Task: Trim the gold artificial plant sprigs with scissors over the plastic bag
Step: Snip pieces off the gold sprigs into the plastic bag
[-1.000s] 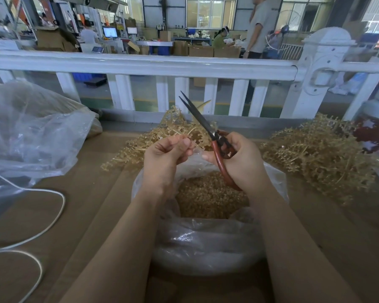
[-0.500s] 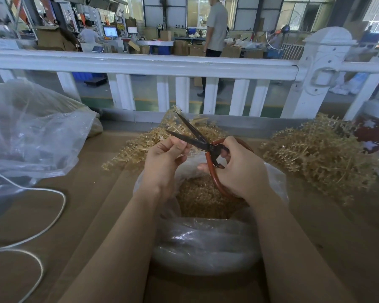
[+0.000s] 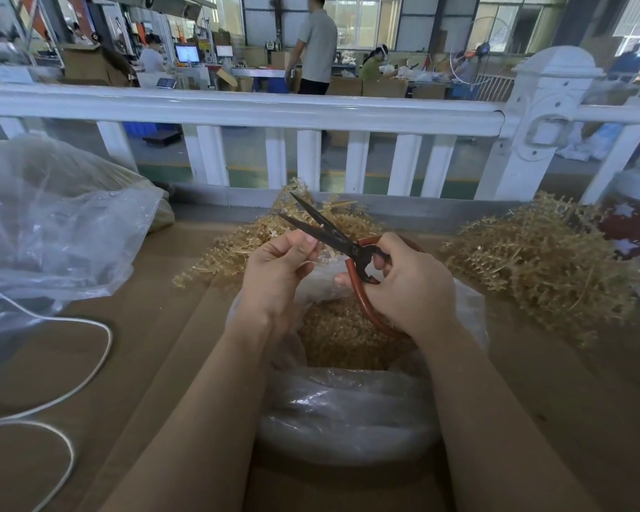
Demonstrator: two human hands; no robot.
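My right hand [image 3: 407,286] grips the red looped handles of black-bladed scissors [image 3: 322,230], whose blades stand apart and point up and left. My left hand [image 3: 278,267] pinches something small between thumb and fingers right beside the lower blade; the piece itself is mostly hidden. Both hands hover over a clear plastic bag [image 3: 348,412] with gold trimmings [image 3: 340,334] inside. A heap of gold sprigs [image 3: 244,245] lies behind the hands, and a bigger heap of sprigs [image 3: 540,267] lies to the right.
A large crumpled clear bag [image 3: 52,230] sits at the left. A white cable [image 3: 71,367] loops over the brown cardboard surface [image 3: 156,349]. A white railing [image 3: 237,109] borders the far edge, with a person [image 3: 316,46] walking beyond it.
The scissors swung from pointing steeply up to lower and leftward, and their blades opened beside my left fingers. The person behind the railing walked to the left.
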